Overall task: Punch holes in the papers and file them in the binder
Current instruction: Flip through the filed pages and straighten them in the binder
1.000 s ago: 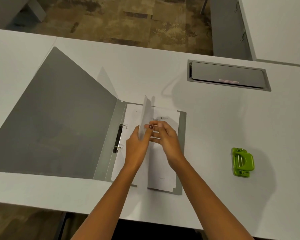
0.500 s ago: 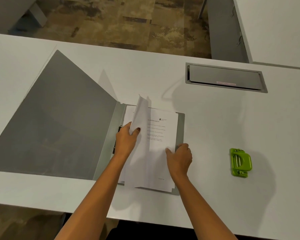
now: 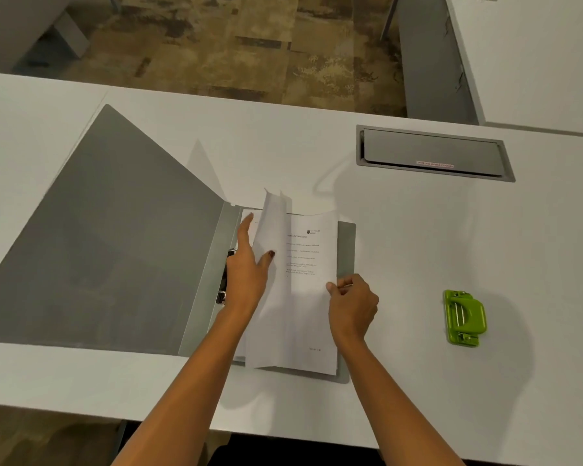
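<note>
A grey binder [image 3: 115, 250] lies open on the white table, its front cover spread flat to the left. White printed papers [image 3: 303, 297] rest on its right half, with their left edge curled up. My left hand [image 3: 248, 274] lies over the ring mechanism, fingers stretched out and thumb pressing the curled edge. My right hand [image 3: 352, 306] pinches the right edge of the papers. The rings are mostly hidden under my left hand. A green hole punch [image 3: 464, 317] sits on the table to the right, away from both hands.
A grey cable hatch [image 3: 435, 153] is set into the white table [image 3: 451, 237] at the back right. A second white table [image 3: 535, 55] stands beyond it. The table's near edge runs just under my forearms.
The upright sheet has come down toward the stack. My right hand moved from the middle of the page to its right edge. My left hand slid to the ring side and spread its fingers.
</note>
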Motion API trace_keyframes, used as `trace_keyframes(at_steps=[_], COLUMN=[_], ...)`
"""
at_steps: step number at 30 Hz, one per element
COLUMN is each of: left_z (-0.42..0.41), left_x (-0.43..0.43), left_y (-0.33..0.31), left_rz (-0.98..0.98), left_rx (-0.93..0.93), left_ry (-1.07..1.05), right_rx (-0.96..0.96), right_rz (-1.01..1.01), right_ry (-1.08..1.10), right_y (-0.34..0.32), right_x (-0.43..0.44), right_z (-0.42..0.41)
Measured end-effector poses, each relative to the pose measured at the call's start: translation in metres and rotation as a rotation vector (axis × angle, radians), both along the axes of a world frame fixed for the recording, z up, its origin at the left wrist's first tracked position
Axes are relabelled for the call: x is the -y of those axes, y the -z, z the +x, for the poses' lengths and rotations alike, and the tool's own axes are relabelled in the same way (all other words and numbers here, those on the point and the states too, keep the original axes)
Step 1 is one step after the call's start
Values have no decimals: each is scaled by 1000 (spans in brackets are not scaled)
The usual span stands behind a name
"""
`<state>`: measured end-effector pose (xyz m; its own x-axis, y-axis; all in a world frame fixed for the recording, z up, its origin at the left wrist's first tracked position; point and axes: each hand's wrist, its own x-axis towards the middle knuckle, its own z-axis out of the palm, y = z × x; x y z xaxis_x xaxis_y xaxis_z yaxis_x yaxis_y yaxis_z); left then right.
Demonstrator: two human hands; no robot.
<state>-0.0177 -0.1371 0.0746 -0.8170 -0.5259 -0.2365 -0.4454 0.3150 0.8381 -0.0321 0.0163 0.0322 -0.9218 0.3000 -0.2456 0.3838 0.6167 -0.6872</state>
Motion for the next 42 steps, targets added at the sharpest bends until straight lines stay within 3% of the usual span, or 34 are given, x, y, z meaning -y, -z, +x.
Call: trace_keyframes(at_steps=[7, 12, 16, 18, 22, 24, 27, 31, 38, 42], left_z=[0, 2, 1, -1, -1, 1, 4, 5, 6, 7], left_x=[-6, -13, -18, -18, -6, 0, 6, 11, 12, 12], left_y=[5, 8, -2, -6, -3, -1, -4, -5, -5, -4], left_rz=[-223, -247, -138, -97, -203, -240, -222, -197, -182, -156], left_rx=[-63, -87, -85, -55, -39, -47, -76, -99, -86, -95], left_ry=[154, 173, 59, 8, 33, 37, 35, 57, 105, 100], right_rx=[-147, -198, -176, -127, -89, -107, -42, 149, 187, 116], right_rz=[55, -179, -353, -393, -425, -374, -120, 180, 57, 9], right_ry=[-41, -61, -182, -280, -344, -251, -123, -152, -45, -8], right_y=[-11, -33, -46, -47, -39, -30, -10, 9, 18, 13], right_x=[6, 20, 36, 45, 49, 40, 21, 9, 14, 7], right_z=[5, 16, 25, 30, 31, 26, 16, 10, 4, 3])
